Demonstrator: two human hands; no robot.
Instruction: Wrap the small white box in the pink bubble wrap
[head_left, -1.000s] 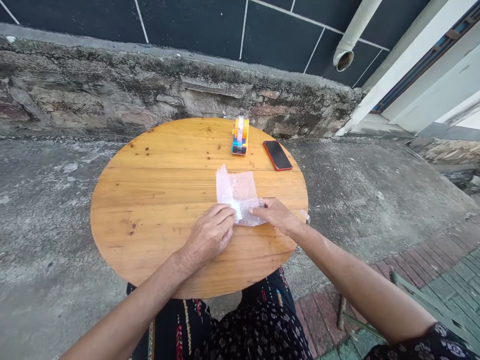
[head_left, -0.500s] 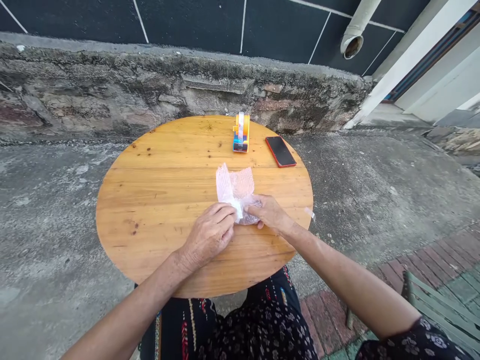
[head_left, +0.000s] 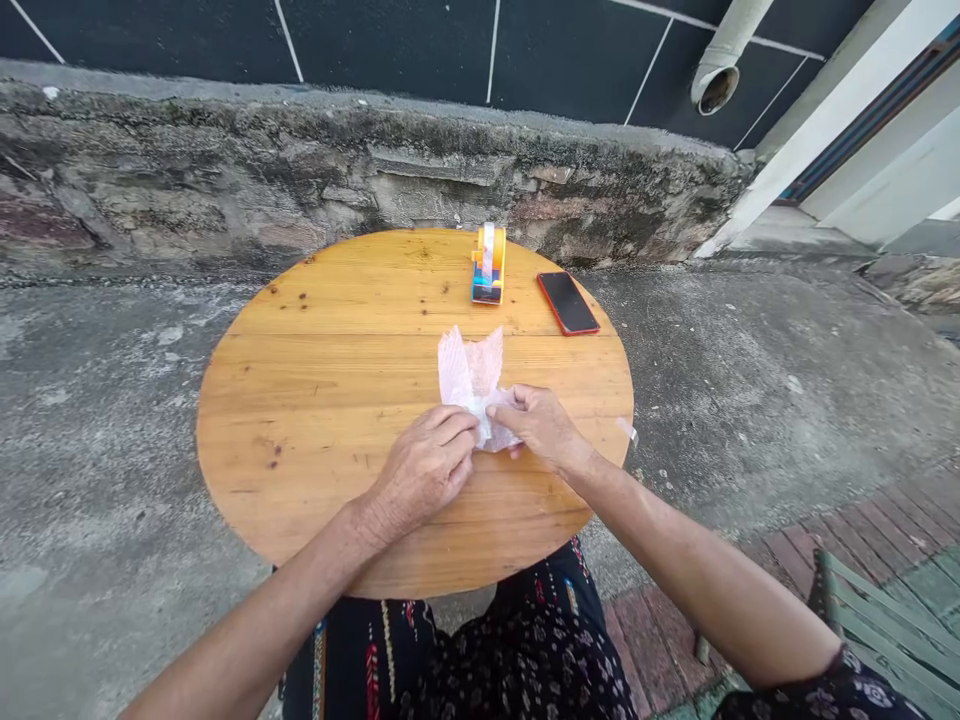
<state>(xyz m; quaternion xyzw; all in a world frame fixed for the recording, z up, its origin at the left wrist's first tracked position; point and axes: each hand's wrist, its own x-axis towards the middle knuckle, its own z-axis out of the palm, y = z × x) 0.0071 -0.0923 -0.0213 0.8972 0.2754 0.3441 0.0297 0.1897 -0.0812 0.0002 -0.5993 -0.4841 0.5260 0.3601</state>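
A small sheet of clear bubble wrap lies on a round wooden table, its two sides folded up toward the middle. My left hand rests curled on the near left corner of the wrap, fingers pressing it down. My right hand pinches the near right side and folds it inward over something I cannot make out. The two hands almost touch at the wrap's near edge.
An orange and blue tape dispenser stands at the table's far edge, a red-cased phone beside it on the right. A strip of tape hangs off the table's right rim. Rough concrete ground, a stone ledge and a drain pipe surround the table.
My right hand has moved left, folding the wrap's right side inward, so the sheet looks narrower. My left hand has stayed on the near left corner.
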